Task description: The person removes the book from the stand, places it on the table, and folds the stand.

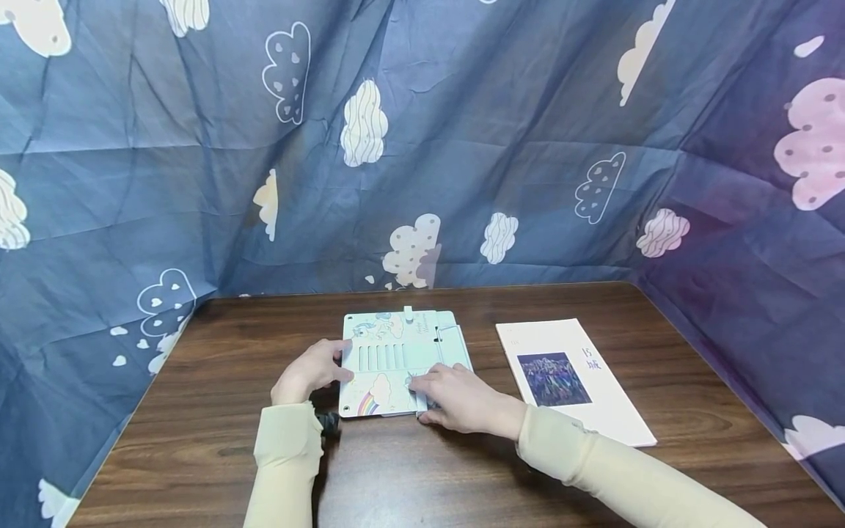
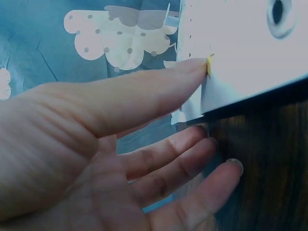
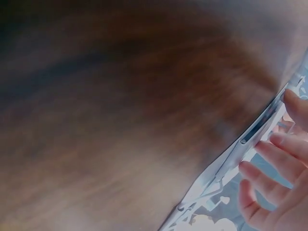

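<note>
A pale-blue book stand (image 1: 389, 363) with a rainbow, clouds and several slots lies on the table, its ledge strip towards the right. My left hand (image 1: 309, 372) holds its left edge. In the left wrist view the thumb (image 2: 178, 79) is on the printed face, and the other fingers reach below the edge. My right hand (image 1: 465, 400) pinches the strip at the lower right, thumb by the near edge and fingertips on top. The right wrist view has these fingers (image 3: 276, 159) bent along the stand's edge (image 3: 226, 163); a wire piece shows there. The palm hides part of the strip.
A white book (image 1: 617, 411) with a dark purple picture and handwriting lies to the right of the stand, near the right forearm. The brown wooden table (image 1: 218, 367) meets a blue cloud-print cloth (image 1: 462, 147) at the back and sides.
</note>
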`<state>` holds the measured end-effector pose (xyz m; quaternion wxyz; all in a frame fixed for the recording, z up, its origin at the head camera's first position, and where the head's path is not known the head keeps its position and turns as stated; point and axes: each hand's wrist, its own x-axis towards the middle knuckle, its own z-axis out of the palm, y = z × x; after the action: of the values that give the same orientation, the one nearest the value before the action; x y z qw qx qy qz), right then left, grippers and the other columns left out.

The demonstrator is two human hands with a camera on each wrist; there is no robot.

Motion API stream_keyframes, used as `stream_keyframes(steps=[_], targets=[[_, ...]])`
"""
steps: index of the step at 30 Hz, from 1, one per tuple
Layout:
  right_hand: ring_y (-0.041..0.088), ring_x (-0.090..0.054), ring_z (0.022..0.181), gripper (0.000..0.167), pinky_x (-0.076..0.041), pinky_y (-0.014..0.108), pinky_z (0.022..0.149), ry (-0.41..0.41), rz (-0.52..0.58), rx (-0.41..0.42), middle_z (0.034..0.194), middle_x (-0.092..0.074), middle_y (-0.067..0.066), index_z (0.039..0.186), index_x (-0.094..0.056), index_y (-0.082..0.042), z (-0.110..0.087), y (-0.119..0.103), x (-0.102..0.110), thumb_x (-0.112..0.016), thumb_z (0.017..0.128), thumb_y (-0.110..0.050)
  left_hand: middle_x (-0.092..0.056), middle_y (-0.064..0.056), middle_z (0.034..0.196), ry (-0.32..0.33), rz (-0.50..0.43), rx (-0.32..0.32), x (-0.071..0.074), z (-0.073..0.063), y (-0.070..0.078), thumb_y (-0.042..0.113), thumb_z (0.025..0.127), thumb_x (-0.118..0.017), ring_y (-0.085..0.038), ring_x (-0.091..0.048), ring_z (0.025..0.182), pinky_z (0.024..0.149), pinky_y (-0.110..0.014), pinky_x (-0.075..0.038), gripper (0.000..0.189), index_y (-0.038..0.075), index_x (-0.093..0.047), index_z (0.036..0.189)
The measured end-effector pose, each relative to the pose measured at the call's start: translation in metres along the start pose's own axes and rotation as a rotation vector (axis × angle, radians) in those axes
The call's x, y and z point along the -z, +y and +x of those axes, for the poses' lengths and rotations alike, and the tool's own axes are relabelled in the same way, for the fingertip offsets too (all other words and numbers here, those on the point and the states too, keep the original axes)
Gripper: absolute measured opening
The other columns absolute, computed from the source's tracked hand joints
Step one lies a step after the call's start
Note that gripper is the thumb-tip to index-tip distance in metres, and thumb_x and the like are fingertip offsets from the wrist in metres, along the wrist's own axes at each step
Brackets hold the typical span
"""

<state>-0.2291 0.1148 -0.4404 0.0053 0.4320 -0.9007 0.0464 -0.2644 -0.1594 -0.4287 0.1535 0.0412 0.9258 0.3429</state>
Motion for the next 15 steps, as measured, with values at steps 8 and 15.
stream_keyframes(steps=[8,15], targets=[[0.013,-0.054,0.086,0.041,-0.039,0.031,0.063,0.013,-0.021,-0.024,0.089,-0.064,-0.007,0.121,-0.065,-0.018,0.010,0.001,-0.003,-0.077,0.084,-0.033,-0.057,-0.021,0.119,-0.004,-0.004,0.009,0.000,0.001,-0.003,0.003,0.084,-0.074,-0.023,-0.054,0.077,0.061,-0.031,-0.046,0.067,0.002,-0.044,0.145],[0.021,-0.058,0.102,0.048,-0.047,0.038,0.074,-0.008,-0.024,-0.035,0.124,-0.064,0.000,0.129,-0.061,-0.016,0.010,0.002,0.002,-0.072,0.088,-0.039,-0.062,-0.021,0.119,0.028,0.054,-0.030,0.003,0.004,-0.007,0.006,0.083,-0.075,-0.029,-0.059,0.103,0.088,-0.046,-0.048,0.061,-0.002,-0.050,0.139]])
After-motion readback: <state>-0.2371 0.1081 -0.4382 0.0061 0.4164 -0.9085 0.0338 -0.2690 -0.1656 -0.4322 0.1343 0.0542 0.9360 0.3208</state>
